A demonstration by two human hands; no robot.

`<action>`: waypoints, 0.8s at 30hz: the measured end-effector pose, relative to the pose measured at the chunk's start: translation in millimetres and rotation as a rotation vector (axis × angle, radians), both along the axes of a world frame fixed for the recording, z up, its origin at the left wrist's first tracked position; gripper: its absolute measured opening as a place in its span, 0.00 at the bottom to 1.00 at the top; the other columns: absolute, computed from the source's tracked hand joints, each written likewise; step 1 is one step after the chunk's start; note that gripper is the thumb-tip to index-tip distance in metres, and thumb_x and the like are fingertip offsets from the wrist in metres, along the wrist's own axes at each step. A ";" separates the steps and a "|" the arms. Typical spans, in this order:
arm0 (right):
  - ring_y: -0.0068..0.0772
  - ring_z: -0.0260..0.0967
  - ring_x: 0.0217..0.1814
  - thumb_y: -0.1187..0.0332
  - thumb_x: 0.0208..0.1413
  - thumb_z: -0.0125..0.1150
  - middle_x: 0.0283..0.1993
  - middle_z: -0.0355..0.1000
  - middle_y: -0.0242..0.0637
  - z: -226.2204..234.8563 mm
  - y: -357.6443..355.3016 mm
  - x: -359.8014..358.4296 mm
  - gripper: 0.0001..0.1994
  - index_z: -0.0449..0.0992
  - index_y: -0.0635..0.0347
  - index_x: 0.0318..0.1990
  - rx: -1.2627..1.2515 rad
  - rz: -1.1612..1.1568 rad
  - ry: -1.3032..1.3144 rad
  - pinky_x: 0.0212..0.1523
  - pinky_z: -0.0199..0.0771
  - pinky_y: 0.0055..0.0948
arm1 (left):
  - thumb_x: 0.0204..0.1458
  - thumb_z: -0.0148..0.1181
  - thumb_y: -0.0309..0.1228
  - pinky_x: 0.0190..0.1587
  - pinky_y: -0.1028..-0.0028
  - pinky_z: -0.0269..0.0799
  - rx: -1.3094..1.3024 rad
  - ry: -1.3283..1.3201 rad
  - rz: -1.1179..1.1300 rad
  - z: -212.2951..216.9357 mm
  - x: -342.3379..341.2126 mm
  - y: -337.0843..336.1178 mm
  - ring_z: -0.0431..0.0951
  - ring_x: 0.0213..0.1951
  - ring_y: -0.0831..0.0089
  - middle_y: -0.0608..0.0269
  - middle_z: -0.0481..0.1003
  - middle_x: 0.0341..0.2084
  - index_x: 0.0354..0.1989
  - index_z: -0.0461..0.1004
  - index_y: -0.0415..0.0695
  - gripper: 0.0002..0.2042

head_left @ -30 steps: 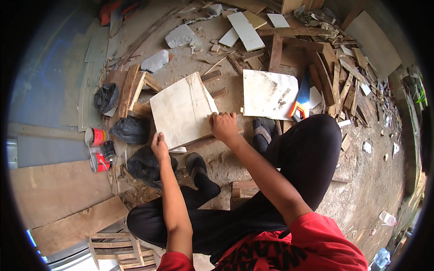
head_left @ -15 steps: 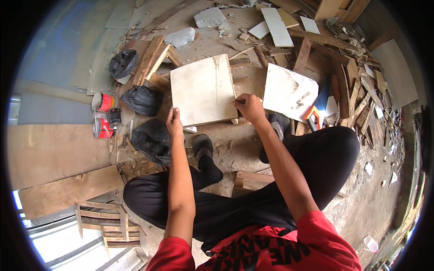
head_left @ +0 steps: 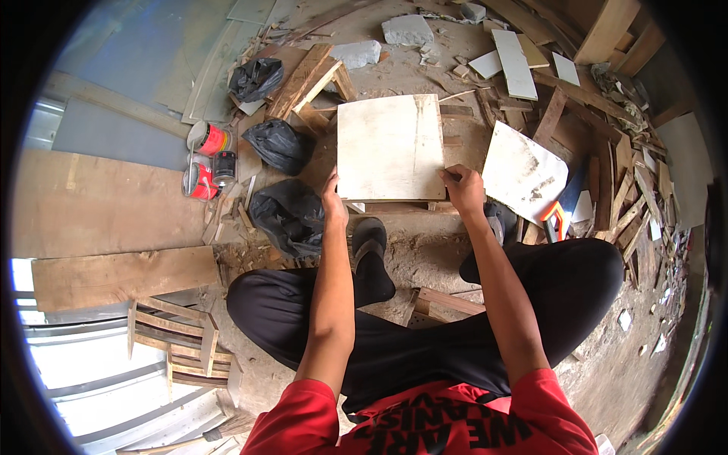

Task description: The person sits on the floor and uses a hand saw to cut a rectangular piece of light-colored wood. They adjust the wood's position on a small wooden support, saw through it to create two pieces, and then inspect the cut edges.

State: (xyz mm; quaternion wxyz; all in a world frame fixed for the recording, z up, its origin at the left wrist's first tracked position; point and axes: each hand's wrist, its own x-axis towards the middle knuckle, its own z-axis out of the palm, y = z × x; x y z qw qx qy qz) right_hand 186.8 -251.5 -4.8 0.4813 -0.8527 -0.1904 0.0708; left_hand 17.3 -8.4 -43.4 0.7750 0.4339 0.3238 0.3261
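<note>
A pale, nearly square board (head_left: pixel 390 148) with faint brown stains is held in front of me, above a low wooden piece on the ground. My left hand (head_left: pixel 334 200) grips its near left edge, the thumb at the edge and the other fingers mostly out of sight. At the near right corner, my right hand (head_left: pixel 463 186) pinches the board's edge with bent fingers. Just right of that hand lies a second white panel (head_left: pixel 523 171) with dark blotches. A handsaw (head_left: pixel 557 214) with an orange and black handle rests by the panel's near corner.
Black plastic bags (head_left: pixel 287 218) and red and black paint cans (head_left: pixel 202 180) stand at the left. Scrap wood (head_left: pixel 618 171) is heaped along the right. Concrete chunks (head_left: pixel 407 30) lie at the far side, and a slatted wooden piece (head_left: pixel 182 341) sits at the lower left.
The board has turned slightly clockwise and now sits squarer to me, both hands still on its edges. My view has shifted, so the surroundings appear further right.
</note>
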 end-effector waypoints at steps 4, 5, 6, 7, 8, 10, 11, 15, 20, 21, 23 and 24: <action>0.36 0.77 0.28 0.63 0.50 0.68 0.27 0.78 0.43 1.8 3.0 -2.1 0.12 0.81 0.66 0.33 -0.012 0.001 -0.038 0.32 0.73 0.30 | 0.54 0.48 0.30 0.64 0.68 0.55 -0.028 -0.063 0.007 -4.1 -6.3 4.4 0.66 0.60 0.66 0.58 0.69 0.57 0.59 0.67 0.35 0.23; 0.36 0.77 0.28 0.63 0.50 0.68 0.27 0.78 0.43 0.8 1.6 -1.6 0.13 0.81 0.66 0.33 -0.014 0.002 -0.046 0.32 0.73 0.30 | 0.54 0.48 0.30 0.64 0.68 0.55 -0.029 -0.064 0.011 -4.5 -5.7 2.2 0.66 0.60 0.66 0.57 0.69 0.57 0.59 0.67 0.35 0.23; 0.36 0.77 0.27 0.63 0.50 0.68 0.27 0.78 0.43 -0.2 0.0 -1.0 0.13 0.81 0.66 0.33 -0.016 0.003 -0.055 0.32 0.73 0.30 | 0.54 0.48 0.30 0.64 0.68 0.55 -0.031 -0.066 0.015 -4.9 -4.5 -0.2 0.66 0.60 0.66 0.57 0.69 0.57 0.59 0.67 0.35 0.23; 0.36 0.76 0.27 0.62 0.50 0.68 0.26 0.78 0.43 0.1 -0.2 -0.9 0.13 0.81 0.66 0.33 -0.015 0.004 -0.064 0.31 0.73 0.31 | 0.54 0.48 0.29 0.64 0.68 0.55 -0.030 -0.067 0.020 -6.7 -4.9 -0.3 0.66 0.60 0.66 0.57 0.69 0.58 0.59 0.67 0.35 0.23; 0.40 0.77 0.28 0.62 0.49 0.68 0.27 0.78 0.45 0.3 -0.2 -0.8 0.13 0.81 0.65 0.34 -0.001 0.009 -0.053 0.32 0.73 0.32 | 0.54 0.48 0.29 0.64 0.68 0.55 -0.017 -0.081 0.011 -7.9 -5.4 1.2 0.66 0.60 0.66 0.57 0.69 0.58 0.59 0.67 0.34 0.23; 0.48 0.77 0.30 0.61 0.48 0.68 0.28 0.77 0.50 1.7 0.5 -1.5 0.13 0.82 0.64 0.34 0.027 0.017 -0.030 0.33 0.74 0.35 | 0.54 0.48 0.28 0.64 0.69 0.55 0.008 -0.106 -0.009 -10.5 -5.7 5.6 0.66 0.60 0.65 0.57 0.69 0.58 0.59 0.67 0.34 0.23; 0.48 0.77 0.30 0.61 0.48 0.68 0.27 0.77 0.49 3.0 1.3 -2.4 0.13 0.82 0.64 0.34 0.019 0.018 -0.030 0.33 0.74 0.36 | 0.55 0.47 0.28 0.64 0.69 0.55 0.075 -0.045 0.018 -12.5 -5.9 6.5 0.66 0.60 0.65 0.56 0.70 0.57 0.58 0.67 0.33 0.22; 0.41 0.76 0.28 0.62 0.50 0.68 0.27 0.77 0.46 3.3 2.2 -2.9 0.13 0.81 0.66 0.34 -0.021 0.021 -0.070 0.32 0.73 0.33 | 0.62 0.45 0.30 0.61 0.70 0.60 0.435 0.193 0.088 -12.7 -2.8 0.5 0.69 0.57 0.63 0.51 0.71 0.55 0.56 0.68 0.31 0.19; 0.49 0.76 0.29 0.62 0.48 0.68 0.25 0.76 0.50 2.4 -0.1 0.2 0.13 0.81 0.64 0.34 -0.017 0.026 -0.014 0.33 0.74 0.37 | 0.63 0.47 0.39 0.55 0.67 0.66 0.704 0.442 0.110 4.1 -0.1 -10.1 0.73 0.52 0.61 0.45 0.74 0.49 0.54 0.68 0.29 0.23; 0.49 0.76 0.30 0.63 0.47 0.68 0.25 0.76 0.51 2.3 -0.7 0.1 0.13 0.81 0.64 0.34 -0.034 0.021 -0.008 0.33 0.74 0.37 | 0.62 0.49 0.42 0.55 0.67 0.65 0.670 0.487 0.090 9.1 0.4 -11.5 0.73 0.52 0.61 0.44 0.74 0.49 0.54 0.69 0.28 0.25; 0.50 0.77 0.32 0.60 0.49 0.66 0.26 0.76 0.51 2.3 1.5 1.0 0.14 0.80 0.65 0.33 -0.052 0.035 0.000 0.36 0.74 0.39 | 0.59 0.53 0.47 0.56 0.67 0.64 0.574 0.583 0.012 13.0 -2.4 -5.7 0.73 0.52 0.62 0.44 0.74 0.48 0.52 0.70 0.27 0.29; 0.51 0.77 0.33 0.57 0.51 0.65 0.27 0.76 0.51 2.2 2.0 1.9 0.16 0.80 0.65 0.32 -0.059 0.047 0.002 0.39 0.74 0.40 | 0.58 0.55 0.49 0.55 0.67 0.64 0.507 0.632 -0.052 15.4 -4.0 -0.9 0.73 0.52 0.62 0.44 0.75 0.48 0.52 0.70 0.28 0.30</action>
